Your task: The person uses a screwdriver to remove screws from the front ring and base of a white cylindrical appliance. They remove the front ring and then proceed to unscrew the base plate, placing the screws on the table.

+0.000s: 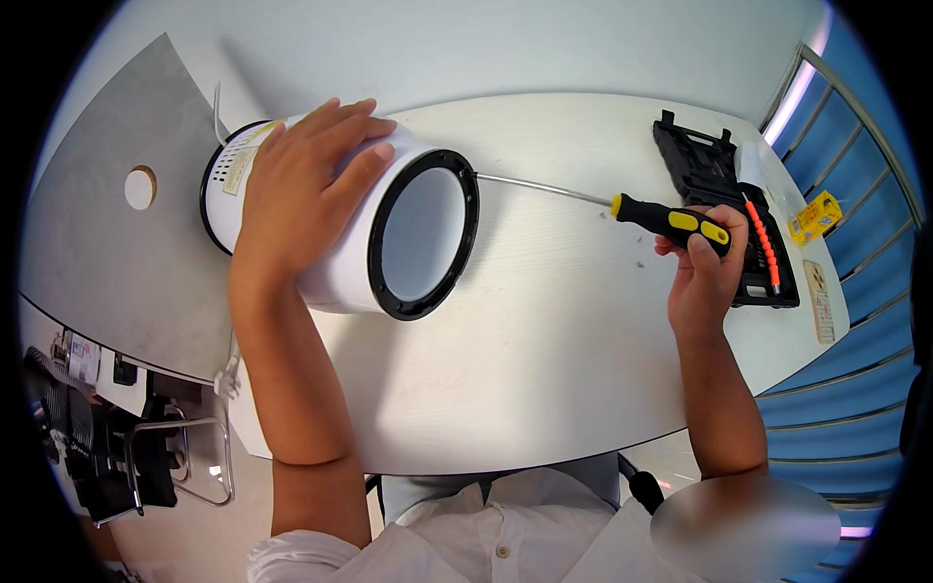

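A white cylindrical appliance housing [340, 282] lies on its side at the left of the table, its black-rimmed open end [473, 228] turned to the right. My left hand [311, 185] rests over its top with the fingers spread, steadying contact along the white wall. In my right hand [708, 257] is a screwdriver [671, 219] with a black and yellow handle. Its long metal shaft points left, and the tip meets the upper right part of the black rim. Whether a screw sits under the tip is too small to tell.
An open black tool case [700, 160] stands at the right, with an orange flexible shaft [763, 243] across it. Beyond are a small yellow box [814, 217] and a beige strip [819, 301]. Tiny dark bits [640, 264] lie mid-table. A grey panel [97, 214] adjoins at left; metal railing [865, 126] runs at right.
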`<state>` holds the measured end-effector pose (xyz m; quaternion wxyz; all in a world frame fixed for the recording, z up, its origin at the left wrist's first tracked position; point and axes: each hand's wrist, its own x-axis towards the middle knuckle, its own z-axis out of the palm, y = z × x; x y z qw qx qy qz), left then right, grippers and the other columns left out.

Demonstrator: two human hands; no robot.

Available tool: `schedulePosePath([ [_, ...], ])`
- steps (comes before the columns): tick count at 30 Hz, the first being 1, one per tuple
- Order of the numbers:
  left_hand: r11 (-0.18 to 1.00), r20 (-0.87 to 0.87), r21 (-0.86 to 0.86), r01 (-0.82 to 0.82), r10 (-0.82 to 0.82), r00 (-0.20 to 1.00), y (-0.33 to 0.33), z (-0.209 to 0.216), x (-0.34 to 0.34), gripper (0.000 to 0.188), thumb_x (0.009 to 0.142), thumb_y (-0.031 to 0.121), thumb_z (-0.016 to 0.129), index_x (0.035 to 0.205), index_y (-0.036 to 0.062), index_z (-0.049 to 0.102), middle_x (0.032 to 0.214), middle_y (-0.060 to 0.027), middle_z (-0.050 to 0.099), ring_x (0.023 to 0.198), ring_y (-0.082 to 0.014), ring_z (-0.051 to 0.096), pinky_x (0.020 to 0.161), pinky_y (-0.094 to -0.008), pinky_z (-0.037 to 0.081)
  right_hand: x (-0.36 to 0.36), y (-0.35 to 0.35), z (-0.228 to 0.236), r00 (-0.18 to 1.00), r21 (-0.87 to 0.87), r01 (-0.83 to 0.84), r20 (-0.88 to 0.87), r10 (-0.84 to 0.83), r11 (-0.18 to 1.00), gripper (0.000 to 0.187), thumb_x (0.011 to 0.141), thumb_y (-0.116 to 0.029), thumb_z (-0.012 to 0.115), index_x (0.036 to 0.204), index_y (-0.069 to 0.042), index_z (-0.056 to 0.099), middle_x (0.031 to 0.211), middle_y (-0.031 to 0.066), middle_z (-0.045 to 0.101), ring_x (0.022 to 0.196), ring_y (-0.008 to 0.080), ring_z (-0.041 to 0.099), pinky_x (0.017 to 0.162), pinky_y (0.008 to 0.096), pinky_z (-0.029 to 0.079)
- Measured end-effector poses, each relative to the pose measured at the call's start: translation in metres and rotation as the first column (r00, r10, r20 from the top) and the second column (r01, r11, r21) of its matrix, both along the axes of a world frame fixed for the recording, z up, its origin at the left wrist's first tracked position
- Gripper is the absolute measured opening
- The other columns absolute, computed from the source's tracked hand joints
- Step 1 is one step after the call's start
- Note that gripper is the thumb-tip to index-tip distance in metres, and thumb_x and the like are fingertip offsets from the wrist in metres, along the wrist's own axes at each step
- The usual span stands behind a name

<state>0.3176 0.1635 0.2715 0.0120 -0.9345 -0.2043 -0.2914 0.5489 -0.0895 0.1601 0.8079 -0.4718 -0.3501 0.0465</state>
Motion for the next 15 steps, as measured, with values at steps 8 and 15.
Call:
schedulePosePath([
  [8,1.0,0.008,0.015,0.008,-0.008,1.0,0.0,0.0,0.0,0.039,0.092,0.04,0.049,0.112,0.0121,0.068,0.131,-0.0091,0.06,0.132,-0.0327,0.044,0.111,-0.0502,0.025,0.005,0.0,-0.007,0.996,0.005,0.024,0.09,-0.024,1.0,0.038,0.081,-0.006,0.058,0.114,-0.008,0.039,0.105,0.0148,0.055,0.083,0.0185,0.061,0.074,0.032,0.054],
  [15,1.0,0.003,0.022,0.014,-0.014,1.0,0.003,-0.001,-0.001,0.04,0.093,0.041,0.049,0.112,0.0121,0.069,0.131,-0.0091,0.059,0.132,-0.0327,0.044,0.111,-0.0507,0.026,0.009,-0.005,-0.012,0.941,-0.039,0.149,0.312,-0.13,0.988,0.044,0.083,-0.015,0.06,0.121,-0.004,0.042,0.104,0.0107,0.052,0.082,0.013,0.058,0.067,0.0256,0.053],
])
